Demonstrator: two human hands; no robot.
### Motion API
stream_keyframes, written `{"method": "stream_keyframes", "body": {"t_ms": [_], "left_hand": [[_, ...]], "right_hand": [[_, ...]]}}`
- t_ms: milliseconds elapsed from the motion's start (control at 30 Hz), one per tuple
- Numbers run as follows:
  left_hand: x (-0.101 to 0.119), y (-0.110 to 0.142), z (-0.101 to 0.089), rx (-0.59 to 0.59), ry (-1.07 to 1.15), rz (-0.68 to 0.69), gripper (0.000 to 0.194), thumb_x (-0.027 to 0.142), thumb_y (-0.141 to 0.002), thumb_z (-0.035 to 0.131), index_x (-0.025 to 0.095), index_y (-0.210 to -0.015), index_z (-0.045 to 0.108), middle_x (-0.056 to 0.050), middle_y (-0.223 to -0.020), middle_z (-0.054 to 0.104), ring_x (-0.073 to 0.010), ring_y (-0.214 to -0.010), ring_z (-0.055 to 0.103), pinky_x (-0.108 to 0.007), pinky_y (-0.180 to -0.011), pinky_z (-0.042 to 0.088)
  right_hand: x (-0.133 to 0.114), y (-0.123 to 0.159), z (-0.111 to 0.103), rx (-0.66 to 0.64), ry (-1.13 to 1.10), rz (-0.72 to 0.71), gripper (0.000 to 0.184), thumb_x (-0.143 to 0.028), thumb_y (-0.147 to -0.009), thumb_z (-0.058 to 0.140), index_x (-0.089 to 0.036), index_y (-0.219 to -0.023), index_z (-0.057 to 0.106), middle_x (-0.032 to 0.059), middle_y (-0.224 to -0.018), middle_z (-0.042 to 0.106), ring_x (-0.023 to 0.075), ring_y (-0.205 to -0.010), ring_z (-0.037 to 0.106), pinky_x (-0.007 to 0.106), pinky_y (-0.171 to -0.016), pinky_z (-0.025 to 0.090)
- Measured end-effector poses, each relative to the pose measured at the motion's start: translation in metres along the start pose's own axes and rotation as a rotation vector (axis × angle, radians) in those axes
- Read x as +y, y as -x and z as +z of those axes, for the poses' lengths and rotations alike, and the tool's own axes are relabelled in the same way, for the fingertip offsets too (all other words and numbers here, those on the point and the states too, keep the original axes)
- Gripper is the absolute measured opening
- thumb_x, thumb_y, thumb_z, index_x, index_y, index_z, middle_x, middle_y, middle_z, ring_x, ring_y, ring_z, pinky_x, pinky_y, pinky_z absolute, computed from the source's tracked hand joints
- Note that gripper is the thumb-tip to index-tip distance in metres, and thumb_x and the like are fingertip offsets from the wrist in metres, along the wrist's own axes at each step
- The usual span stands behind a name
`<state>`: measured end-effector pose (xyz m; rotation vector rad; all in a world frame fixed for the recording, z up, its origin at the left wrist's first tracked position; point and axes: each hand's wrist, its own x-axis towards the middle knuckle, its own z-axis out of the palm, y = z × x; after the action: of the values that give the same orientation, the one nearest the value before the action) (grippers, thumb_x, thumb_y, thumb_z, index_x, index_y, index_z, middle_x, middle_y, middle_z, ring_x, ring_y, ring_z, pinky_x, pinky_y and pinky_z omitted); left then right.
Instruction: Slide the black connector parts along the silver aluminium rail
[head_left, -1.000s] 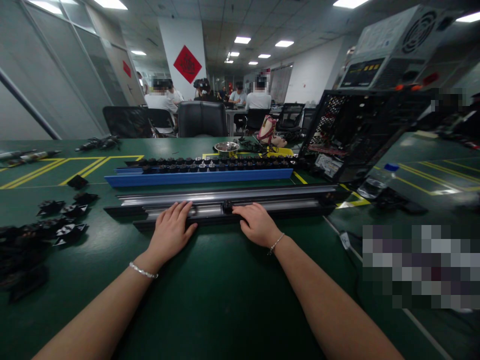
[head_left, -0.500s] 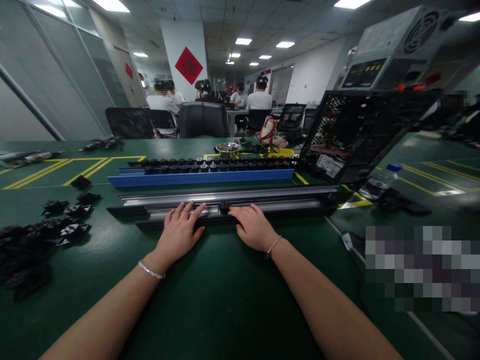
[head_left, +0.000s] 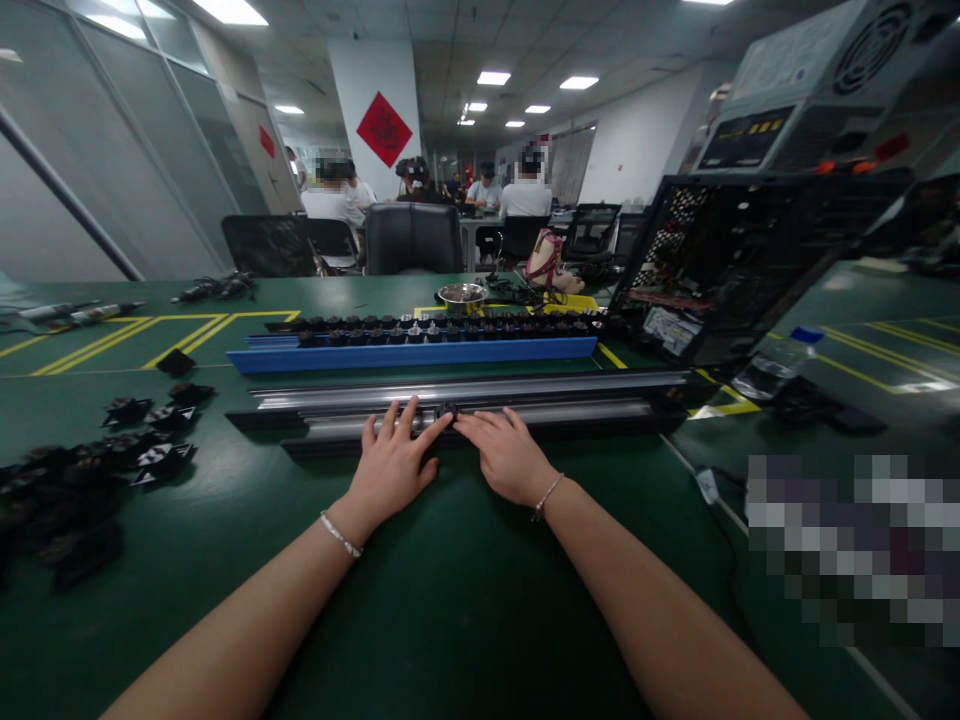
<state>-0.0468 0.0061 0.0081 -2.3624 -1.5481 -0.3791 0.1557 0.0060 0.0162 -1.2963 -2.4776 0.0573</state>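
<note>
A small black part sits in the channel of a long black and silver metal rail lying across the table. My left hand rests over the rail with its fingers spread, and the index fingertip is at the black part. From the other side, my right hand reaches in with its fingers stretched out, fingertips at the part's right edge. Those fingertips partly cover it. Just behind lies another silver-lined rail.
Farther back, a blue rail lies before rows of small black parts. More black parts are heaped on the left. A metal bowl stands behind. An open computer case and a bottle are on the right.
My left hand has moved right along the rail, bringing its index finger to the small black part. My right hand stays almost in place. The view has shifted slightly.
</note>
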Motion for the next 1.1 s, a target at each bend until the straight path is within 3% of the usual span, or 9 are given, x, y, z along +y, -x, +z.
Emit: {"method": "stream_keyframes", "body": {"t_ms": [333, 533, 633, 733, 1100], "left_hand": [[0.026, -0.01, 0.003, 0.017, -0.015, -0.114, 0.07, 0.039, -0.077, 0.056, 0.038, -0.141, 0.027, -0.011, -0.15, 0.024, -0.0428, -0.135, 0.018, -0.067, -0.101, 0.014], [0.032, -0.013, 0.003, 0.025, -0.019, -0.142, 0.068, 0.041, -0.077, 0.057, 0.038, -0.139, 0.03, -0.012, -0.149, 0.027, -0.045, -0.134, 0.017, -0.07, -0.1, 0.012], [0.031, -0.012, 0.004, 0.038, -0.026, -0.129, 0.062, 0.04, -0.078, 0.055, 0.038, -0.137, 0.036, -0.012, -0.148, 0.03, -0.0445, -0.134, 0.018, -0.07, -0.1, 0.011], [0.031, -0.011, 0.003, 0.053, -0.019, -0.122, 0.057, 0.036, -0.079, 0.053, 0.037, -0.135, 0.04, -0.012, -0.146, 0.033, -0.0434, -0.134, 0.02, -0.07, -0.1, 0.009], [0.031, -0.01, 0.001, 0.04, -0.043, -0.126, 0.053, 0.035, -0.082, 0.048, 0.029, -0.134, 0.043, -0.016, -0.142, 0.039, -0.0402, -0.133, 0.026, -0.069, -0.101, 0.007]], "right_hand": [[-0.003, 0.0, 0.003, -0.022, 0.043, -0.057, 0.059, -0.012, -0.081, 0.036, -0.025, -0.138, 0.036, 0.0024, -0.144, 0.039, 0.0226, -0.133, 0.031, 0.052, -0.109, 0.016], [-0.002, -0.002, 0.002, 0.051, -0.034, -0.038, 0.054, -0.018, -0.077, 0.046, -0.021, -0.13, 0.045, 0.0066, -0.134, 0.05, 0.0214, -0.126, 0.041, 0.048, -0.109, 0.019], [0.002, -0.001, 0.003, 0.147, -0.022, 0.021, 0.043, -0.019, -0.077, 0.046, -0.02, -0.118, 0.055, 0.0071, -0.133, 0.051, 0.022, -0.127, 0.039, 0.047, -0.108, 0.021], [0.008, 0.0, 0.006, 0.222, 0.074, 0.105, 0.036, -0.022, -0.075, 0.051, -0.019, -0.11, 0.059, 0.009, -0.141, 0.042, 0.0285, -0.134, 0.028, 0.055, -0.108, 0.015], [0.014, 0.0, 0.007, 0.166, 0.177, 0.145, 0.029, -0.025, -0.075, 0.055, -0.017, -0.102, 0.061, 0.0115, -0.141, 0.042, 0.0308, -0.131, 0.033, 0.055, -0.107, 0.019]]}}
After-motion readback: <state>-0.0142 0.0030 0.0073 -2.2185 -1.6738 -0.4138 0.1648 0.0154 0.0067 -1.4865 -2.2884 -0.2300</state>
